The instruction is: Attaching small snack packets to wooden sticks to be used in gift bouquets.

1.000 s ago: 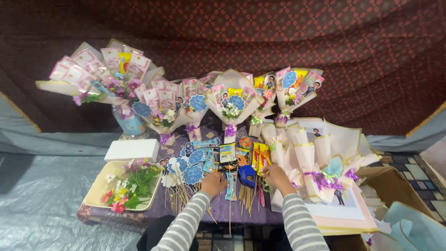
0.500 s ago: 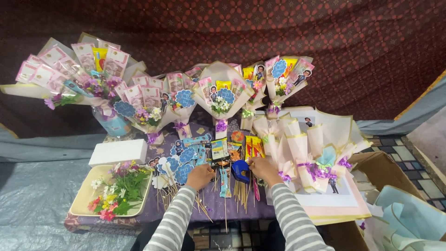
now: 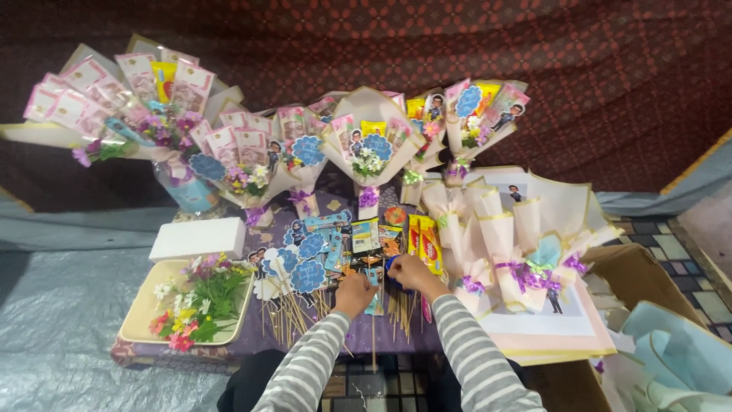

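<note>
Both hands, left hand [image 3: 355, 289] and right hand [image 3: 406, 271], pinch one small blue card on a stick [image 3: 374, 284] above the purple table [image 3: 396, 339] (five finished money bouquets [image 3: 366, 145] behind, one flower tray [image 3: 145, 305] left).

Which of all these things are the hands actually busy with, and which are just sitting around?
In hand:
left hand
right hand
small snack packet on a stick
pile of sticks

Sitting around:
finished bouquets
empty paper wraps
tray of flowers
white foam block
blue paper toppers
</note>
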